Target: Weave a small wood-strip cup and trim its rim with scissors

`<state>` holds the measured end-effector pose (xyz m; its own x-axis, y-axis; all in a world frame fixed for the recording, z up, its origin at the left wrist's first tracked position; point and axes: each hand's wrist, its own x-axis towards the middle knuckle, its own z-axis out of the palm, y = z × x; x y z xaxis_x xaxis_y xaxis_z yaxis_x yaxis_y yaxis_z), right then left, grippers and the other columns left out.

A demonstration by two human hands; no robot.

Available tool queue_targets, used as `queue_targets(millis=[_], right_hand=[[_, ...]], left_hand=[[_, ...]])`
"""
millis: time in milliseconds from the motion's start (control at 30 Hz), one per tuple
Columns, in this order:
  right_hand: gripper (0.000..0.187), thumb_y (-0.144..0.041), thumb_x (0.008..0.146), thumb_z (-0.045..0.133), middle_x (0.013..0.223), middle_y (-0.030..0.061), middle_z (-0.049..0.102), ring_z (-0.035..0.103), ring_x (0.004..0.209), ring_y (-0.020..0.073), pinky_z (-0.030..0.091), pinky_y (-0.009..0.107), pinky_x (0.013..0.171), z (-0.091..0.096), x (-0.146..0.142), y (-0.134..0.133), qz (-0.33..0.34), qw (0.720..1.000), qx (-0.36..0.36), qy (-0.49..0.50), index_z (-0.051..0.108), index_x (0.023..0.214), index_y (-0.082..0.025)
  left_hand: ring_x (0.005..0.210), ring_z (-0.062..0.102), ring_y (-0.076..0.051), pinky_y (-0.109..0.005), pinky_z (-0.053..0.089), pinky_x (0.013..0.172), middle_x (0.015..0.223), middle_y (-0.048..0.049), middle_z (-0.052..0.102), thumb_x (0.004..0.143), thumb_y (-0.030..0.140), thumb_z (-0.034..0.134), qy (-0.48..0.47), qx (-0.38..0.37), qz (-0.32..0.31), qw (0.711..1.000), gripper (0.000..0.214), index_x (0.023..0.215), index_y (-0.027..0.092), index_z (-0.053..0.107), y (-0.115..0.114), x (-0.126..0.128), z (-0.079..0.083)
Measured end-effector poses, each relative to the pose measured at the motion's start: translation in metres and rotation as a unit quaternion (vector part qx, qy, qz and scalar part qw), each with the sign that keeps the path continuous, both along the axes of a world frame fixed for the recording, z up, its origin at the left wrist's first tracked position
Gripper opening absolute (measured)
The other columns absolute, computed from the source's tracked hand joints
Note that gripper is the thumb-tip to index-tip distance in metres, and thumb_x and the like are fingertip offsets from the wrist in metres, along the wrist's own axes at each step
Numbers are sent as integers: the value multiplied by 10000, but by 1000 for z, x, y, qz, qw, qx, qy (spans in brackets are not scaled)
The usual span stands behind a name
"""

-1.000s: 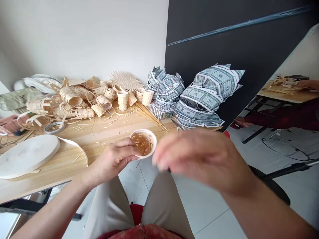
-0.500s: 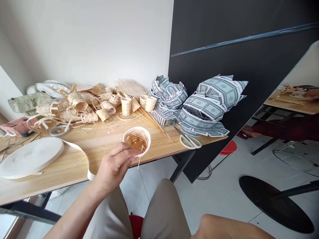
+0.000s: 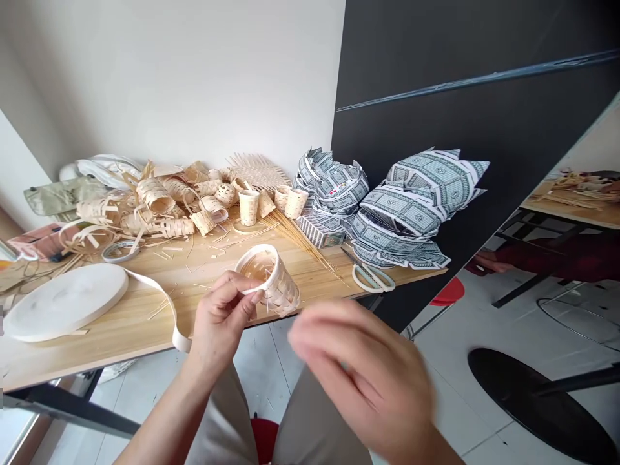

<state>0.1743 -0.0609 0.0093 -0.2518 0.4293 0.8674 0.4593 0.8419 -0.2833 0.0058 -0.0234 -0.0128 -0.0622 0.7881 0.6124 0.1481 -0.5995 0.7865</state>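
A small woven bamboo cup (image 3: 281,292) with a white band round its rim tilts over the table's front edge, its mouth towards me. My left hand (image 3: 223,313) pinches this rim between thumb and fingers. A short white thread end hangs from the rim beside the thumb. Close to the right of the cup, my right hand (image 3: 365,374) is lifted over my lap, smeared by motion. Its fingers are curled and pressed together; a tiny green speck shows between them, but what they hold, if anything, is hidden.
On the wooden table (image 3: 198,258) lie a roll of white tape (image 3: 68,300), a heap of woven bamboo pieces (image 3: 155,197), finished-looking cups (image 3: 248,208), thin bamboo sticks (image 3: 310,239) and scissors (image 3: 372,278). Folded playing-card bowls (image 3: 402,206) stand against the black panel (image 3: 411,39).
My right hand has risen from the bottom right edge to beside the cup. The cup has turned in my left hand, so its woven side now shows on the right.
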Motion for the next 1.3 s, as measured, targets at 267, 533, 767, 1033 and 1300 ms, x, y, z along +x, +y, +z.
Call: queue_targets(millis=[267,533,767,1033,1300], right_hand=[[122,-44,792,590,781,60,618,568,718,145,486,263,666,-22,-18,47,-52,990,126,-33,603,862,-142],[113,-60,779,618,727,46,627,577,653,146,476,257,604,-22,-14,52,-79,977,188,-64,590,839,-151],[176,11,773,570,747,53,626,585,685,137,492,236,620,-27,-13,51,-19,984,177,-7,576,848,-148],[123,-39,794,573,757,72,633,591,707,171,507,283,644,-32,-15,53,-67,982,172,-46,596,861,-140],[219,13,781,550,814,57,663,622,764,150,520,246,667,-33,-15,49,-51,985,163,-16,551,901,-171]], left_hand=[[425,507,-71,-180,430,439,473,52,519,701,315,692,-137,-188,-76,969,164,710,161,636,-5,15,-2],[417,499,-68,-169,405,449,426,43,557,716,323,676,-158,-241,-107,952,183,717,150,618,-4,19,-6],[418,485,-65,-173,398,449,436,47,546,695,329,684,-169,-245,-99,950,206,690,142,598,-2,24,-8],[436,501,-83,-191,398,461,440,36,543,691,340,677,-155,-248,-83,953,212,702,142,601,-2,24,-7],[433,497,-77,-191,403,468,445,34,552,694,340,674,-155,-245,-75,954,215,688,139,598,-3,27,-7]])
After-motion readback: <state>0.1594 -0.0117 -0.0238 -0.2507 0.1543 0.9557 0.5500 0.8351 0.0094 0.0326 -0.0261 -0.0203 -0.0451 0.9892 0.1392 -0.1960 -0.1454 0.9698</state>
